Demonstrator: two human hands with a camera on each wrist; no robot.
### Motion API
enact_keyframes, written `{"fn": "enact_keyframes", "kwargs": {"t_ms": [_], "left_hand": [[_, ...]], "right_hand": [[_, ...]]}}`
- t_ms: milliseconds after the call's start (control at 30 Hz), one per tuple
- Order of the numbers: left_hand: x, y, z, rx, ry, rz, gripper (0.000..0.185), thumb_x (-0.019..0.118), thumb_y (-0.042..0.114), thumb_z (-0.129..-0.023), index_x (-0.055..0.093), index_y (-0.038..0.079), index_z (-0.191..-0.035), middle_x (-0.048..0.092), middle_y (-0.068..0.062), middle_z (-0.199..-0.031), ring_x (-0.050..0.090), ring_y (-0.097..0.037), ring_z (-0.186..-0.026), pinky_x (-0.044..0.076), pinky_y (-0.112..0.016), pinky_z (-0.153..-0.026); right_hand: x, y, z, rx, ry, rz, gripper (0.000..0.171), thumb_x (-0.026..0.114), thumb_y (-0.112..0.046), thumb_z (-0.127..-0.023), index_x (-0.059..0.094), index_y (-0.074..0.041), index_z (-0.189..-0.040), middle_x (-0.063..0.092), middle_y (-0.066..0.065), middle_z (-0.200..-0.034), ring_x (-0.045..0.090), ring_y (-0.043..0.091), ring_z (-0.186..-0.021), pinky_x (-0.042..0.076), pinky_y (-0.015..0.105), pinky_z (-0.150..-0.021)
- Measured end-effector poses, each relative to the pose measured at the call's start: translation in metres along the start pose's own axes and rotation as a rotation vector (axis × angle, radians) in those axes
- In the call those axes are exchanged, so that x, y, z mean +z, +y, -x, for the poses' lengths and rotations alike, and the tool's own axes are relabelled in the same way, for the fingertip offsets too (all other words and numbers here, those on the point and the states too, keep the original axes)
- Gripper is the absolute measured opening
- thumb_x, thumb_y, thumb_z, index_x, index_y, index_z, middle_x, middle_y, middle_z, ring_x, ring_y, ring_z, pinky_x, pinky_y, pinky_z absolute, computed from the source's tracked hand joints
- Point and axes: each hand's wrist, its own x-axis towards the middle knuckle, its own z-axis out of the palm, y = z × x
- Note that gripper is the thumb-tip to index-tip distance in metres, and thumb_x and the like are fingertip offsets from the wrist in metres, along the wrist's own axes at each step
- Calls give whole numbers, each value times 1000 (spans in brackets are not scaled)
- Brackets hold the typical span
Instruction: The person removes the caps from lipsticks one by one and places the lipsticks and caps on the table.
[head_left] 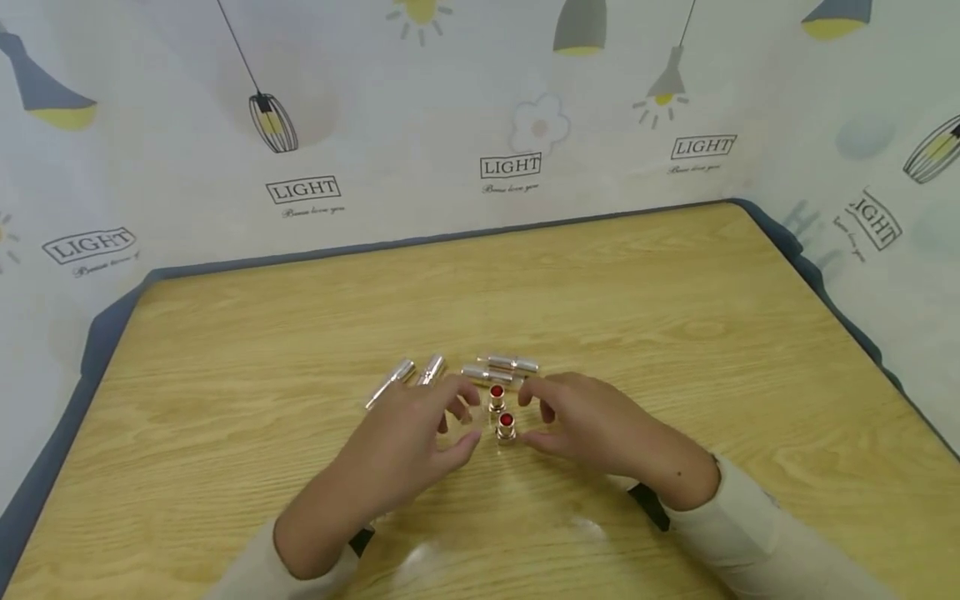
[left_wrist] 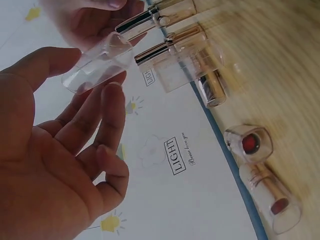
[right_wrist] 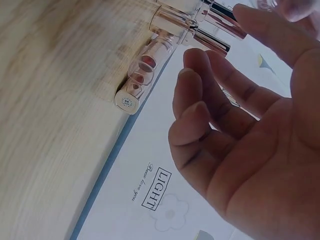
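The left hand point(head_left: 405, 433) pinches one clear cap point(left_wrist: 97, 62). The right hand point(head_left: 596, 421), fingers apart, is by two standing lipsticks point(head_left: 506, 427). Four lying lipsticks point(head_left: 513, 364) are nearer the table's point(head_left: 675, 292) far edge.

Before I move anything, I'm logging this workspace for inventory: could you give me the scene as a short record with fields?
Left hand: pinches a clear cap
Right hand: fingers loosely curved, holding nothing
Standing, between the hands: near lipstick and far lipstick, red tops up
Lying, just beyond the left hand: left pair of tubes
Lying, behind the standing ones: back pair of tubes
Surface: wood-grain table
Backdrop: pale wall covering printed with lamps and "LIGHT"
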Motion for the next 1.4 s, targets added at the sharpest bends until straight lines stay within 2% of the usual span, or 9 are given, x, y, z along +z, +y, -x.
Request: {"fn": "enact_keyframes", "kwargs": {"t_ms": [133,300,533,800,1067,1400], "left_hand": [[7,-2,0,-26,-40,-9,27,80,26,-83,64,20,-104,73,9,-86,66,-5,-74,48,-32,-79],[12,-3,0,-52,-58,-56,29,83,29,-80,64,23,-101,68,11,-86,61,-7,-78,42,-36,-83],[17,-6,-3,-48,-50,-76,31,85,28,-78,65,19,-99,64,13,-72,53,-2,-61,43,-35,-78],[22,-6,-4,-100,-65,-83,28,84,29,-80,66,19,-98,70,13,-73,63,-4,-65,43,-37,-82],[26,-6,-4,-103,-90,-83,26,84,26,-81,67,18,-100,71,10,-76,64,-7,-66,45,-40,-84],[29,-7,-4,-65,-70,-130,28,85,28,-79,67,20,-99,71,12,-75,64,-6,-66,46,-38,-79]], "right_hand": [[-1,0,1,-11,1,6,33,78,-29,-87,66,-11,-112,62,0,-84,49,9,-68,42,23,-59],[-1,0,2,-19,-3,-1,32,78,-28,-87,66,-12,-113,62,0,-86,50,9,-70,43,24,-60],[-1,1,1,-27,11,3,32,77,-29,-87,66,-13,-112,61,-2,-85,51,8,-71,43,25,-62],[1,1,-1,-37,15,14,28,77,-30,-88,67,-14,-109,61,-3,-83,51,7,-70,43,24,-61],[1,1,-2,-35,4,11,27,76,-30,-89,67,-14,-108,61,-3,-82,50,8,-70,43,24,-60],[0,-2,-1,-16,1,21,27,77,-31,-88,67,-14,-107,60,-3,-83,50,8,-70,43,24,-61]]}}
